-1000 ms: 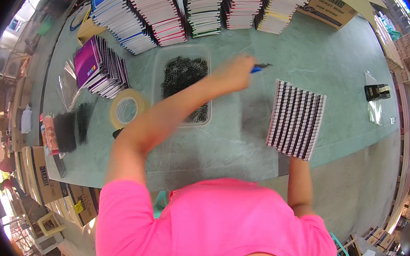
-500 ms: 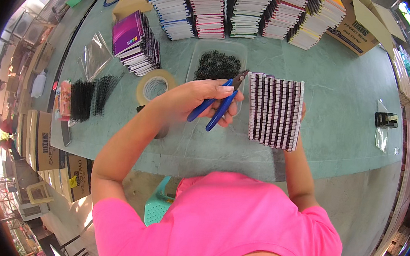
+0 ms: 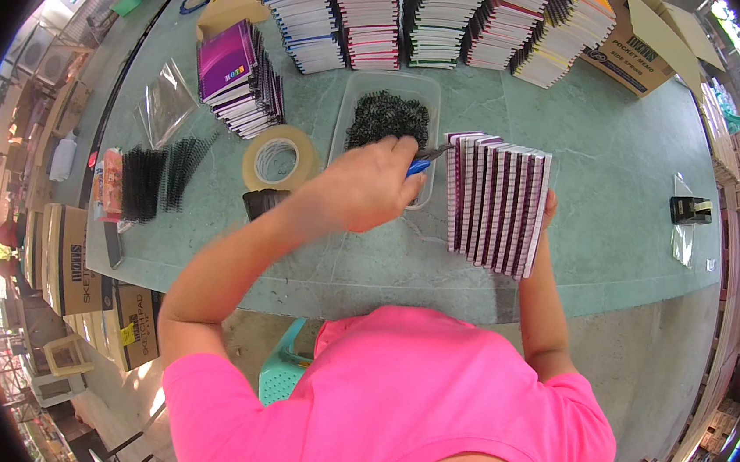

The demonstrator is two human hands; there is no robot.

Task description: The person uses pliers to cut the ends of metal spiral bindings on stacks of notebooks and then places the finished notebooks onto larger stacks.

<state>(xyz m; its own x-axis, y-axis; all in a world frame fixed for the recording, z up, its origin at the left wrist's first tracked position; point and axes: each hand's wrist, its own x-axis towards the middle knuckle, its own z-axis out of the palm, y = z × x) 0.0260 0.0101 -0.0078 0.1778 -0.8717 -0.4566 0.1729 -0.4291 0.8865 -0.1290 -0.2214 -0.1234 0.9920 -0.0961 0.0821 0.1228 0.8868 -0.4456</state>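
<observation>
Wrapped around blue-handled wire nippers [image 3: 419, 166], my left hand [image 3: 369, 185] is seen from its back. The dark jaws point right and reach the upper left corner of a bundle of spiral notebooks [image 3: 493, 208]; whether they touch a wire cannot be made out. The notebooks stand side by side, their bound edges facing up in dark and white stripes. My right hand [image 3: 550, 209] grips the bundle from its right side, most of its fingers hidden behind. Beyond my left hand, a clear plastic tub [image 3: 435, 96] contains a heap of black coil scraps [image 3: 387, 118].
Tall notebook stacks [image 3: 445, 22] line the far side, beside an open carton [image 3: 636, 56]. To the left are purple notebooks [image 3: 234, 78], a tape roll [image 3: 258, 153], black spiral coils [image 3: 143, 183] and clear film [image 3: 166, 103]. A tape dispenser [image 3: 690, 211] sits far right.
My left hand has turned over, back upward, bringing the nippers' jaws from above the bundle down to its upper left corner. The bundle has tilted slightly in my right hand.
</observation>
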